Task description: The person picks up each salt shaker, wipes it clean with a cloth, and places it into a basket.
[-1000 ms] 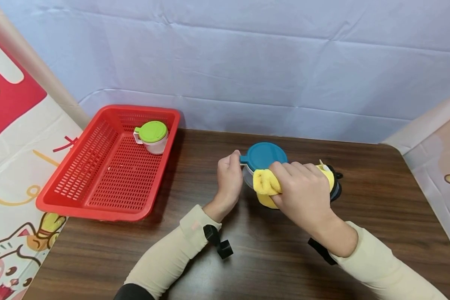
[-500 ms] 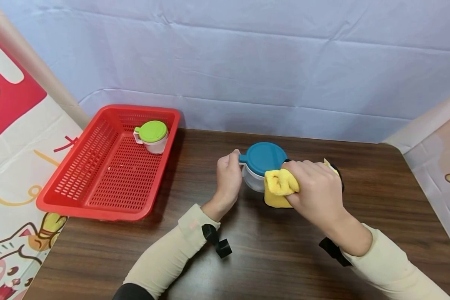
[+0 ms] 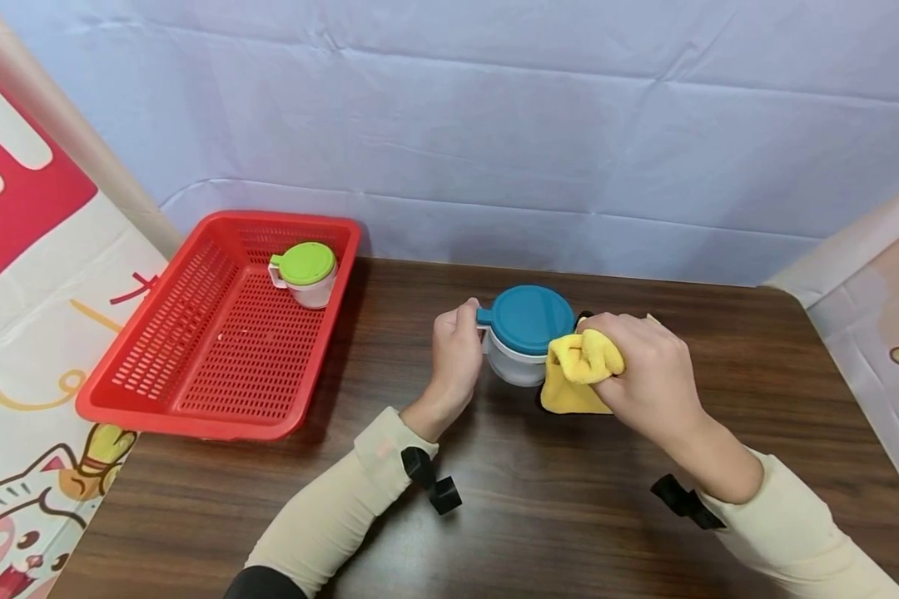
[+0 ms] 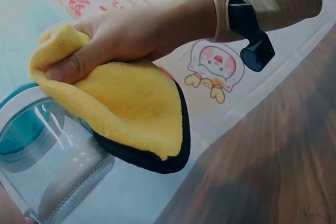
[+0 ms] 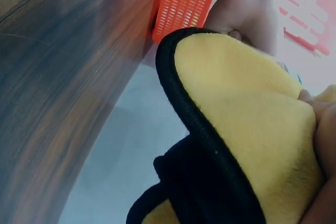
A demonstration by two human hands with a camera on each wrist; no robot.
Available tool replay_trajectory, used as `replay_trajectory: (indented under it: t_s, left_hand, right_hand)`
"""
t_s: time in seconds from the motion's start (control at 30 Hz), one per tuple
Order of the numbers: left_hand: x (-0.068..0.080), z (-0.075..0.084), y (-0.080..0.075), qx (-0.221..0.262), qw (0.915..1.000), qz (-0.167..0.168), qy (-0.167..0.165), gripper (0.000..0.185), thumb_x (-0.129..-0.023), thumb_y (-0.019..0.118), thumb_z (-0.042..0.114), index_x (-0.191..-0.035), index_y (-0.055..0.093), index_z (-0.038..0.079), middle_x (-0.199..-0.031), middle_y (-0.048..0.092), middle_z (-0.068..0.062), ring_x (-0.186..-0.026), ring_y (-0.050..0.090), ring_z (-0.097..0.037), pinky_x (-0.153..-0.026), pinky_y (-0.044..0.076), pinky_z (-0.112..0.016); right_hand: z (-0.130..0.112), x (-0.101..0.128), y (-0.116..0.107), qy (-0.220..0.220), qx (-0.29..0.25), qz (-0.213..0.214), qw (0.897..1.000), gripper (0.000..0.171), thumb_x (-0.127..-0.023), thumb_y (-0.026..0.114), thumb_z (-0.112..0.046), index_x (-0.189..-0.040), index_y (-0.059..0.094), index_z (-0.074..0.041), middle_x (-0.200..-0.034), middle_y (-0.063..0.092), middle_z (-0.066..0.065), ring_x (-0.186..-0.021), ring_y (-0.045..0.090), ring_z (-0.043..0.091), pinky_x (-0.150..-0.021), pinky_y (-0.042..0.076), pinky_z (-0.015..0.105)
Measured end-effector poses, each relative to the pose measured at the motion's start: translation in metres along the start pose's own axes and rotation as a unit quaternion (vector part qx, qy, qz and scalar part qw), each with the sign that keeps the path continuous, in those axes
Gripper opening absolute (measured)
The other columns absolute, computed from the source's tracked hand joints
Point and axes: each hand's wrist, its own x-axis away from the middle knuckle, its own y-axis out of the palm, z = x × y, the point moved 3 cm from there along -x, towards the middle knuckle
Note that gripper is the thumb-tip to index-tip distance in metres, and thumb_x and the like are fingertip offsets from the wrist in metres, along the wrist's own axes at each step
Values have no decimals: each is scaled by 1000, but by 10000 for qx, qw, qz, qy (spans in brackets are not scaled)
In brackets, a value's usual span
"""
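Note:
A clear cup with a teal lid (image 3: pixel 526 320) stands on the dark wooden table (image 3: pixel 389 516). My left hand (image 3: pixel 455 353) grips its handle on the left side. My right hand (image 3: pixel 648 370) holds a bunched yellow cloth (image 3: pixel 580 370) with black edging against the cup's right side. In the left wrist view the yellow cloth (image 4: pixel 128 111) hangs from my right hand (image 4: pixel 131 35) beside the clear cup (image 4: pixel 44 158). The right wrist view is filled by the yellow cloth (image 5: pixel 257 129) and its black trim.
A red plastic basket (image 3: pixel 195 391) sits at the table's left, with a white cup under a green lid (image 3: pixel 305 272) in its far corner. A pale blue sheet forms the backdrop. Printed cloth hangs along both sides.
My right hand has slid the yellow cloth from the cup's front round to its right side, uncovering more of the clear body. The left hand has stayed on the handle.

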Motion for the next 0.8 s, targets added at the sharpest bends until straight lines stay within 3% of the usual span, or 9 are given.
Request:
replay_trajectory:
  t_s: [0.1,0.2,0.37,0.8]
  left_hand:
    - [0,0,0,-43,10000,-61,-11,55,-106,40,18,-52,38,12,-50,32,3,-48,31,-13,-52,26,-26]
    - [0,1,-1,-69,9999,-148,0,55,-106,40,18,-52,39,12,-50,32,2,-49,32,-14,-52,26,-27]
    - [0,1,-1,-62,9997,-236,-18,54,-106,39,20,-53,40,11,-50,33,2,-49,33,-15,-52,27,-27]
    - [-2,2,-2,-34,9999,-104,-47,54,-104,41,20,-51,38,12,-50,32,3,-49,30,-13,-52,24,-26]
  right_hand:
    - [4,0,-2,30,-225,-171,9996,24,-71,78,6,-89,68,-6,-78,66,8,-65,52,16,-65,46,45]
    - [8,1,-3,90,-458,-244,9986,28,-69,79,10,-90,68,-4,-83,69,8,-73,59,19,-73,49,39]
    - [14,1,-6,261,-562,-195,9979,29,-68,78,12,-91,68,-3,-85,68,6,-72,55,17,-69,40,23]
    - [25,2,-8,666,-558,-260,9959,30,-70,78,13,-93,67,-2,-84,67,7,-66,45,12,-62,35,20]
